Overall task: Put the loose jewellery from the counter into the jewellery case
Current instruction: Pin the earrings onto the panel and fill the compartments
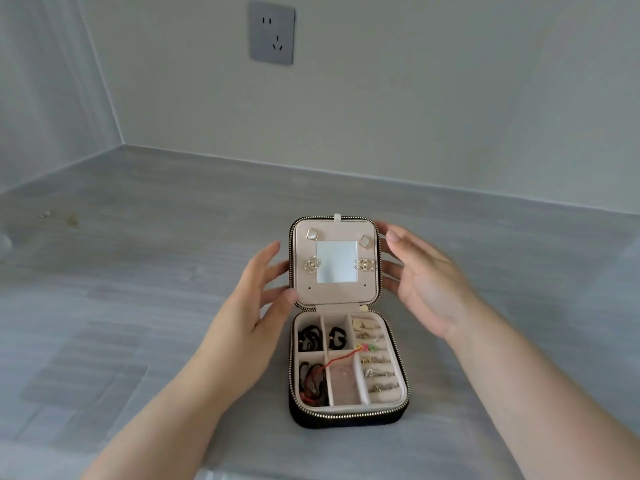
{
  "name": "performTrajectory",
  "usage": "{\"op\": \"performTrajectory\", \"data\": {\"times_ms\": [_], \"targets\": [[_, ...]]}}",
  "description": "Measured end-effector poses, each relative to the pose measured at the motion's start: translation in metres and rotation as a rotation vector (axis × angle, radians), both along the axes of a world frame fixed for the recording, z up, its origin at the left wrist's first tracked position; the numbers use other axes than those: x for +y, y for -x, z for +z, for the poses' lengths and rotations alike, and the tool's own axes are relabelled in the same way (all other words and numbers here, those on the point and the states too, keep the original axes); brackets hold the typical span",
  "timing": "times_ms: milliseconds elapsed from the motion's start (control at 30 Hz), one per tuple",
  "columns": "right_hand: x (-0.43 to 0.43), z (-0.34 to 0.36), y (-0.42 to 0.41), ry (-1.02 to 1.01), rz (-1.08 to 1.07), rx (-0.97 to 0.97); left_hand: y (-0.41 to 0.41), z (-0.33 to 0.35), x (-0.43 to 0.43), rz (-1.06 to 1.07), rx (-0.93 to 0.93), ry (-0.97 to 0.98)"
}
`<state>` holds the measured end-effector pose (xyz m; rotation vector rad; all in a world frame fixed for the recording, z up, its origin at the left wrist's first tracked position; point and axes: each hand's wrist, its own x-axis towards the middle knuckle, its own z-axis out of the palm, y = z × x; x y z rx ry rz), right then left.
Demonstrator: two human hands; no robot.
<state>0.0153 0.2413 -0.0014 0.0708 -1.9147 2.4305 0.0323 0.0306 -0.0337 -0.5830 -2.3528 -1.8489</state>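
Arms (156, 410) reach in; left hand (256, 292) and right hand (429, 282) open beside lid (334, 294); case (346, 419) filled, I judge nearly done.

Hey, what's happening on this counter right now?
A person has a small zip-up jewellery case open on the grey counter. Both hands flank its upright lid: the left hand touches the left edge, and the right hand, fingers spread, is close by the right edge. Earrings are pinned around the lid's mirror. The tray holds black hair ties, a red cord and small gold pieces.
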Motion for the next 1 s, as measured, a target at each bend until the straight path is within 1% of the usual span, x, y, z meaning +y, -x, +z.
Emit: {"op": "performTrajectory", "data": {"times_ms": [233,433,533,600,667,733,767,900,1000], "targets": [[0.0,0.023,-0.015,-0.179,0.012,0.128,0.004,0.005,0.0,0.05,0.044,-0.121],[0.004,0.018,-0.04,-0.249,0.046,0.227,0.001,0.011,0.0,0.013,0.122,-0.149],[0.009,0.01,-0.061,-0.297,0.067,0.271,-0.001,0.014,-0.007,-0.063,0.166,-0.161],[0.011,0.002,-0.077,-0.329,0.077,0.308,-0.001,0.015,-0.014,-0.183,0.163,-0.116],[0.012,-0.007,-0.092,-0.401,0.076,0.316,-0.001,0.014,-0.022,-0.275,0.173,-0.005],[0.013,-0.017,-0.103,-0.503,0.066,0.312,-0.004,0.011,-0.026,-0.298,0.177,0.117],[0.013,-0.021,-0.107,-0.547,0.061,0.31,-0.007,0.008,-0.027,-0.301,0.166,0.147],[0.012,-0.027,-0.113,-0.648,0.025,0.315,-0.018,0.003,-0.033,-0.334,0.13,0.154],[0.011,-0.027,-0.114,-0.676,0.01,0.313,-0.023,0.004,-0.038,-0.349,0.104,0.174]]}}
